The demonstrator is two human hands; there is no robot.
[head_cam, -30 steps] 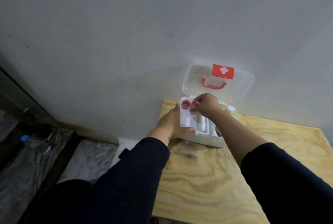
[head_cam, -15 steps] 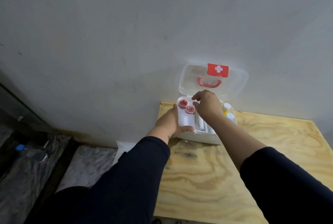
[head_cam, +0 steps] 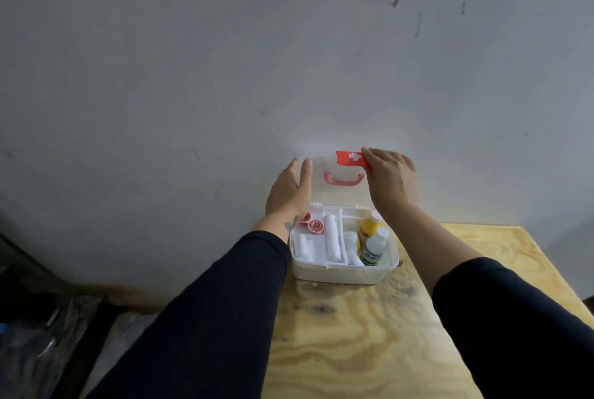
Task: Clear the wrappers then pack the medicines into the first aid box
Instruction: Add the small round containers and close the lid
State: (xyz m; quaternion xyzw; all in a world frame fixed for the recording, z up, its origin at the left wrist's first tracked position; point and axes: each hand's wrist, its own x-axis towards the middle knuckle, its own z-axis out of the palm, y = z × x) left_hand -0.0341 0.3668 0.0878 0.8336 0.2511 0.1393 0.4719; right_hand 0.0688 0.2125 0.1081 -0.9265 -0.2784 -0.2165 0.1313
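The white first aid box (head_cam: 340,273) stands open on the plywood table (head_cam: 369,340), against the wall. Its clear lid (head_cam: 334,196), with a red handle and red cross label, leans upright on the wall. My left hand (head_cam: 289,189) lies flat on the lid's left edge, fingers apart. My right hand (head_cam: 390,178) rests on the lid's upper right part, over the label's end. Inside the box are two red-capped tubs (head_cam: 314,225), white gauze rolls (head_cam: 331,238), a yellow bottle (head_cam: 369,229) and a white bottle (head_cam: 374,246).
A grey stained wall (head_cam: 289,61) rises right behind the box. Left of the table, lower down, lie dark plastic-wrapped things on the floor (head_cam: 41,334). The table's right edge runs diagonally at the right.
Both hands have left the inside of the box and moved up onto the open lid. The two red-capped tubs now sit in the box's left compartment.
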